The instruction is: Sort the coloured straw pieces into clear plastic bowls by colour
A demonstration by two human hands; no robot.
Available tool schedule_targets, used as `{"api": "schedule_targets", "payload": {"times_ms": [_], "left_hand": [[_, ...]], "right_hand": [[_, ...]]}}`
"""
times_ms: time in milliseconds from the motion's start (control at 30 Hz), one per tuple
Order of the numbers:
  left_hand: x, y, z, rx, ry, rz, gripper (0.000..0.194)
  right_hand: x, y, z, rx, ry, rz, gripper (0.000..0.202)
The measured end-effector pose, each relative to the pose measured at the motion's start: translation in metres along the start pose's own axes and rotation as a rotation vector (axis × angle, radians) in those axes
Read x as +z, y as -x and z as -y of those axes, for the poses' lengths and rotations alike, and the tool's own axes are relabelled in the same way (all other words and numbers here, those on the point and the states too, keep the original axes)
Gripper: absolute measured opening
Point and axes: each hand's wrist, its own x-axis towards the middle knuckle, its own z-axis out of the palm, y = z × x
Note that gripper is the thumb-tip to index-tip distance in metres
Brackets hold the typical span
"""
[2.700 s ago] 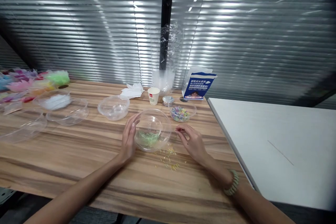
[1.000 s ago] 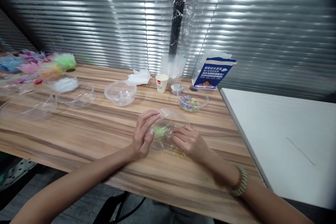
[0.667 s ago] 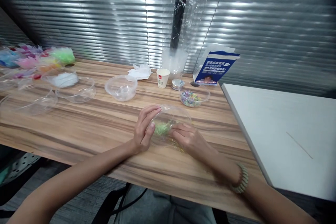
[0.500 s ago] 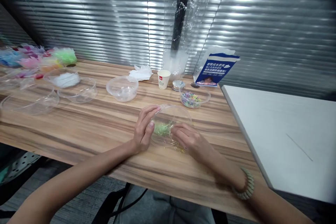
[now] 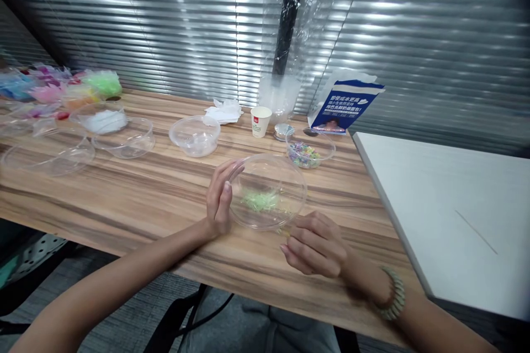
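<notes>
My left hand point(image 5: 219, 197) is wrapped round the left side of a clear plastic bowl point(image 5: 268, 161), fingers behind the rim and thumb in front. Thin, pale green pieces point(image 5: 260, 199) lie inside, with some yellowish ones toward the right. Just off the bowl's lower right side is my right hand point(image 5: 317, 244), low over the table, its fingers curled together. A few tiny yellow pieces point(image 5: 285, 233) show on the wood by its fingertips. Whatever is between those fingers is hidden.
Behind the bowl stand a bowl of multicoloured pieces point(image 5: 305, 155), a paper cup point(image 5: 260, 122) and a blue-and-white bag point(image 5: 345, 105). Clear bowls point(image 5: 194, 135) and colourful bundles point(image 5: 101, 84) are on the left. A white board point(image 5: 451, 220) borders the right side.
My right hand has come out of the bowl, moving right and toward me. The bowl's opening now shows fully, facing me more, with my left hand still at its side.
</notes>
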Motion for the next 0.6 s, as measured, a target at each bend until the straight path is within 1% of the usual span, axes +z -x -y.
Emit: {"api": "schedule_targets", "payload": {"times_ms": [100, 200, 267, 333, 433, 467, 600], "left_hand": [[0.003, -0.004, 0.000, -0.086, 0.170, -0.006, 0.036], [0.003, -0.009, -0.002, -0.202, 0.291, -0.018, 0.034], [0.003, -0.011, -0.002, -0.270, 0.346, -0.037, 0.034], [0.002, -0.013, -0.001, -0.323, 0.373, -0.067, 0.033], [0.002, -0.015, 0.001, -0.369, 0.382, -0.104, 0.032], [0.002, -0.015, 0.002, -0.385, 0.384, -0.106, 0.031], [0.001, -0.015, 0.004, -0.528, 0.381, -0.040, 0.031]], "right_hand": [[-0.009, -0.001, 0.003, 0.022, 0.009, 0.035, 0.018], [-0.017, -0.004, 0.004, 0.083, -0.025, 0.156, 0.018], [-0.019, -0.005, 0.003, 0.124, -0.035, 0.199, 0.017], [-0.016, -0.003, 0.001, 0.134, -0.022, 0.157, 0.017], [-0.009, 0.001, -0.003, 0.099, -0.012, 0.048, 0.016], [-0.007, 0.002, -0.004, 0.092, -0.011, 0.032, 0.016], [-0.009, 0.003, -0.007, 0.131, -0.026, 0.079, 0.011]]}}
